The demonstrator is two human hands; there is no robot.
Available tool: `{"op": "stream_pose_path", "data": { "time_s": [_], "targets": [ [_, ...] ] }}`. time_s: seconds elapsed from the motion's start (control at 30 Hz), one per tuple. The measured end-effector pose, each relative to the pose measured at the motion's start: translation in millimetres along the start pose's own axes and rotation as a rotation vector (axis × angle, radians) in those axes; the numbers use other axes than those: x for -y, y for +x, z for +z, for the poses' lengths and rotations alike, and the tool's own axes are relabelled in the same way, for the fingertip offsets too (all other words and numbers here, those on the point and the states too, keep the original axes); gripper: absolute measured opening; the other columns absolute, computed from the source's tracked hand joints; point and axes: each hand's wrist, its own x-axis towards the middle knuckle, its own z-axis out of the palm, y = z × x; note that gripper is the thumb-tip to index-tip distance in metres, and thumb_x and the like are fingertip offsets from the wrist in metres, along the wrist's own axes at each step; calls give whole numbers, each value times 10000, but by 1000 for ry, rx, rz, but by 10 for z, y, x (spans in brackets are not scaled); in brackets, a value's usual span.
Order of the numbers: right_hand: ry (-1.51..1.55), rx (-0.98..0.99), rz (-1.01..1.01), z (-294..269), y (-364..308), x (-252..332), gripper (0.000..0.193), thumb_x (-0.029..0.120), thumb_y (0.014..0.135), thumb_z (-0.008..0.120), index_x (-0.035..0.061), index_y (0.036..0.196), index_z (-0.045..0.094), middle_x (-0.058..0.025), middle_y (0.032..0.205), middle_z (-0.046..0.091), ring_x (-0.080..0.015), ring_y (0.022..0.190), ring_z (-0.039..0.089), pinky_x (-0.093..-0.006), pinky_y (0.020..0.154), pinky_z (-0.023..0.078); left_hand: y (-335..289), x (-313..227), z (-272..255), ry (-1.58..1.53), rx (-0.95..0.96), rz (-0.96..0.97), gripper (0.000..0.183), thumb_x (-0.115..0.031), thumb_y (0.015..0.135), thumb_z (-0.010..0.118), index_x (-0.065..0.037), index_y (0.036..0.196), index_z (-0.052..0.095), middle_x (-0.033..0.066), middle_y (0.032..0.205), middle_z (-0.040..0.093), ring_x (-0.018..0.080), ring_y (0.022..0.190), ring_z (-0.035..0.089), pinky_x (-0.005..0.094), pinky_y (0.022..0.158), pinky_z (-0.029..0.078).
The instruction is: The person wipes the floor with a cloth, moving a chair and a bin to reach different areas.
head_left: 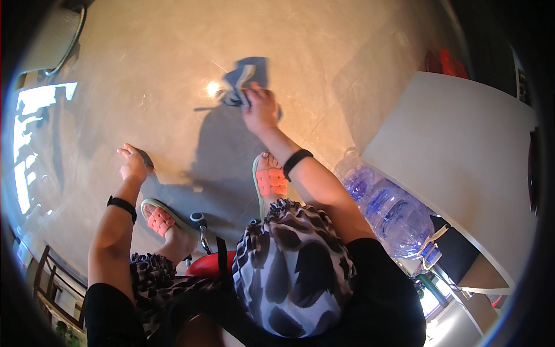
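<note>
Over the floor ahead of my feet, my right hand [261, 107] grips a blue cloth [252, 70] with a white stripe; motion blurs it, and part of it hides behind my fingers. A dark band circles the right wrist. Farther left and nearer to me, my left hand [134, 166] hangs low above the floor, its fingers partly spread. Just beside those fingers is a dark rounded patch [145, 159], which may be an object or a shadow. My left wrist wears a dark band too.
My feet are apart in coral-strapped sandals [272, 182]. Under me are a red seat [211, 265] and a caster wheel [198, 218]. Large clear-blue water bottles [399, 217] lie beneath a white tabletop [457, 139] at right. A chair [55, 40] stands far left, a dark wooden frame [55, 283] lower left.
</note>
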Motion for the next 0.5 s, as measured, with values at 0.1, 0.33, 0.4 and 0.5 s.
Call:
{"op": "stream_pose_path", "data": {
  "time_s": [0.1, 0.33, 0.4, 0.5],
  "targets": [
    [151, 13, -80, 72, 100, 309, 364, 91, 742, 625, 98, 1105, 601, -138, 1116, 604, -286, 1007, 582, -358, 889, 453, -15, -4, -64, 40, 2, 9, 1245, -327, 603, 844, 0, 1432, -26, 311, 1469, 60, 421, 1044, 574, 417, 859, 499],
    [1077, -428, 525, -850, -675, -649, 501, 27, 841, 614, 32, 1312, 442, -79, 1133, 568, -136, 967, 560, -233, 809, 461, 217, 190, 267, 135, -80, 109, 1253, -341, 601, 837, 26, 1431, -26, 277, 1489, 26, 344, 1338, 298, 395, 867, 504],
    [768, -614, 582, -1136, -830, -1203, 546, 35, 828, 624, 9, 1331, 412, -122, 1233, 524, -188, 1076, 522, -286, 912, 427, 115, 132, 58, -8, 26, -24, 1322, -341, 559, 862, 19, 1427, -68, 294, 1482, 6, 367, 1205, 474, 376, 846, 515],
    [427, -802, 818, -1274, -1034, -2216, 630, 74, 777, 659, -3, 1343, 392, -163, 1260, 510, -261, 1120, 516, -326, 966, 402, 170, 224, 239, -33, -58, 24, 1361, -304, 522, 887, 26, 1421, -81, 331, 1462, -28, 407, 1045, 576, 388, 851, 508]
  ]
}}
